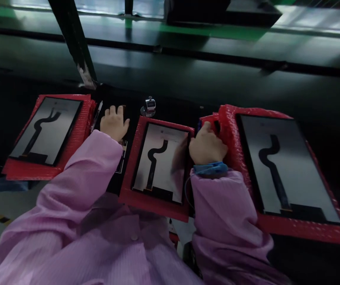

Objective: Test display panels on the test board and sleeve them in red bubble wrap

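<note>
Three screen panels laid out on a dark bench [170,79], each face-down on red bubble wrap with a black flex cable snaking up the back. Biggest-looking one on the right: right panel [285,166] on its red stack [306,231], well apart from the far edge. Left panel [47,130] sits on its own red stack [33,172]. Middle panel [161,162] lies on a single red sheet [152,202] between the two pink sleeves. Right hand [207,146], blue wrist strap [210,169] on, curled closed over the near-left corner of the right stack, looks like pinching a sheet edge there, though exactly how many layers, can't tell. Left hand [114,123] flat and open, fingers spread, resting on the dark bench just left of the middle sheet, gripping nothing. Small metal counter [148,107] just behind the middle sheet, pen [96,114] beside the left stack. For doing this bit well, probably: peel only one layer at the corner, keep fingers off the flex cable and glass, lift slow so the panel on top doesn't slide, and keep the free hand steadying the middle sheet's edge rather than hovering. Strap stays on, obviously.
</note>
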### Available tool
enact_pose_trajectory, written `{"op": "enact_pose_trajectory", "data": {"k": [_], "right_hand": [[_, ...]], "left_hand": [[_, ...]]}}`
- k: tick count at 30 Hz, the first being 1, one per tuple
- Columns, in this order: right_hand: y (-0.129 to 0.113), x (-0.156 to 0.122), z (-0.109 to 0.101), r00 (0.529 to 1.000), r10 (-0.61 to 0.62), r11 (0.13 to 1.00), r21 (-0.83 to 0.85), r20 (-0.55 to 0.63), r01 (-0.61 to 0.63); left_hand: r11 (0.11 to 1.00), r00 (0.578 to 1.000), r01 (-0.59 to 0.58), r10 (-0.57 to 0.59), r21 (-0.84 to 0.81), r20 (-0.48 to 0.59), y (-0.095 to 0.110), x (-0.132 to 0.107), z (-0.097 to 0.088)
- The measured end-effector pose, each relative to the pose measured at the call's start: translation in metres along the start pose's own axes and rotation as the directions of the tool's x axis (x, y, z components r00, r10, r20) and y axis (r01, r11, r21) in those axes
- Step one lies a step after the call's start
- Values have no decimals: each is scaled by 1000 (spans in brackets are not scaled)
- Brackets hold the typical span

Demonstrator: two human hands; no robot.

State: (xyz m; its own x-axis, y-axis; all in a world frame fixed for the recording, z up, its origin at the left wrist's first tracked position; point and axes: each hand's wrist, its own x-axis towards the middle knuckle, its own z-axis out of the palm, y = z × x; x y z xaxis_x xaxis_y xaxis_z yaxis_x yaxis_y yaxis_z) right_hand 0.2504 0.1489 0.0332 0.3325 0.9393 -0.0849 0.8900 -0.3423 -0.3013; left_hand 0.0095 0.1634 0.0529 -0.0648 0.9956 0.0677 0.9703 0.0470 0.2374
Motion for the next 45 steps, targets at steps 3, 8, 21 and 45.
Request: {"op": "enact_pose_trajectory", "data": {"k": [3,8,21,45], "right_hand": [[5,-15,7,985,-162,987,-35,-62,160],[2,-51,17,792,-603,798,56,96,601],[1,-72,22,731,-654,749,34,194,661],[-21,-79,36,777,-622,506,806,95,307]], "left_hand": [[999,999,34,-34,21,8,-14,8,13],[975,997,78,-76,-206,15,-33,21,26],[466,1000,-9,23,-885,1,-39,26,20],[612,815,-328,568,-720,113,-28,14,5]]}}
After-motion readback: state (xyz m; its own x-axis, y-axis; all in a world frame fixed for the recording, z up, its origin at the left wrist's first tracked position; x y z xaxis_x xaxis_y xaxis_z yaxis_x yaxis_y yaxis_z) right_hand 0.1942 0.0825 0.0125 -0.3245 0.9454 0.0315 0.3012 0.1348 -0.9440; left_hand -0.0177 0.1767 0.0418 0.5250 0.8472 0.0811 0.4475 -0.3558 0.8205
